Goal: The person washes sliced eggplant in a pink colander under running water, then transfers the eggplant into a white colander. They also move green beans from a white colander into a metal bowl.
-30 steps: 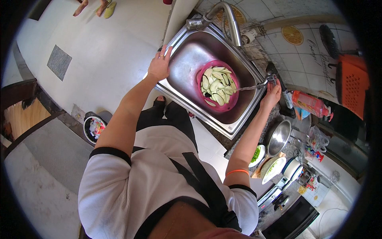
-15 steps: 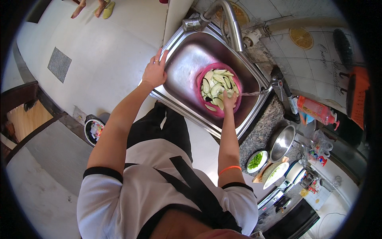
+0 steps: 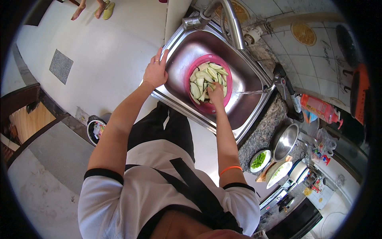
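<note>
The bowl [image 3: 207, 108] has shifted toward the left hand [image 3: 156, 73], open on the sink [image 3: 243, 75] rim. The right hand [image 3: 216, 95] dips among slices [image 3: 202, 75], grip unclear; tiles [image 3: 297, 49] beyond bear script.

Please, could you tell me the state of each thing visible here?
Small tap, running.
Tall tap, no flow visible.
Vegetable slices, cut, piled.
Pink bowl, loaded, inside the sink.
Right hand, fingers among the slices.
Left hand, fingers on the sink's edge.
White dish, holding green pieces.
Bin, open, colourful things inside.
</note>
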The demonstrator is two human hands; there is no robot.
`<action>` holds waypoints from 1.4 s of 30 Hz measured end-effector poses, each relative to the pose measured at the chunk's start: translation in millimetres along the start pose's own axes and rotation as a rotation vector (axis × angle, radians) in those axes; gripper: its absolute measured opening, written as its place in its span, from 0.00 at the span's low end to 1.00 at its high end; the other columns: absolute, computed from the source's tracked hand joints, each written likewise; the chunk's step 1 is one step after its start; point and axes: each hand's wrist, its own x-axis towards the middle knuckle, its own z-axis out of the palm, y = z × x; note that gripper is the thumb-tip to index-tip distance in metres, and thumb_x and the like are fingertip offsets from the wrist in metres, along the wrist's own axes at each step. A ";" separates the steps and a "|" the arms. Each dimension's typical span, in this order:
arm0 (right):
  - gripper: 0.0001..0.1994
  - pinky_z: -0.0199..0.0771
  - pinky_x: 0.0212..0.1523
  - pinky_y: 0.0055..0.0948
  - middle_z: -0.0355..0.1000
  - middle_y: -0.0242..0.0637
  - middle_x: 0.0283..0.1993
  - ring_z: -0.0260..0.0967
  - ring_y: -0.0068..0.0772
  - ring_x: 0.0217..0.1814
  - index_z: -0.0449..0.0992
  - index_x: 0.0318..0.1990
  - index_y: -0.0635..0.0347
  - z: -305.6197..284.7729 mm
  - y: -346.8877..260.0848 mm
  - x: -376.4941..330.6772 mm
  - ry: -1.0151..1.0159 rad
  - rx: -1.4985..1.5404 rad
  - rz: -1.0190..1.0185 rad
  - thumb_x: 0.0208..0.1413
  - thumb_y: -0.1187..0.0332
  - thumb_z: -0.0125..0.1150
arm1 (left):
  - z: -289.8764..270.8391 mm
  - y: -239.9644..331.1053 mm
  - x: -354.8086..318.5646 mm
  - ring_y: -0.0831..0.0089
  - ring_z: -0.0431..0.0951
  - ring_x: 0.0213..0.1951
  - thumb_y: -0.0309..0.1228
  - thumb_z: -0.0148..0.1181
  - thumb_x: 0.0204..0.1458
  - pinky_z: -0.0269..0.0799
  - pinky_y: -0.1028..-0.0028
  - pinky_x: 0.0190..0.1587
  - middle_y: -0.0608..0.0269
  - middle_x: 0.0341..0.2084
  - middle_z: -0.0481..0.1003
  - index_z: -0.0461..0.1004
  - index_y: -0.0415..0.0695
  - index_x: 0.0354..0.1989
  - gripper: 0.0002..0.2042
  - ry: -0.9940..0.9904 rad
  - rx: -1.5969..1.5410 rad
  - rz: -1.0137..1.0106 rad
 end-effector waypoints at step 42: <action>0.27 0.64 0.46 0.41 0.65 0.49 0.45 0.62 0.48 0.49 0.61 0.50 0.53 -68.6 56.6 -1.8 -0.414 -0.529 -0.106 0.40 0.60 0.59 | 35.2 43.7 -1.2 0.54 0.63 0.47 0.23 0.53 0.35 0.56 0.63 0.53 0.49 0.50 0.58 0.52 0.46 0.55 0.32 0.351 0.026 0.304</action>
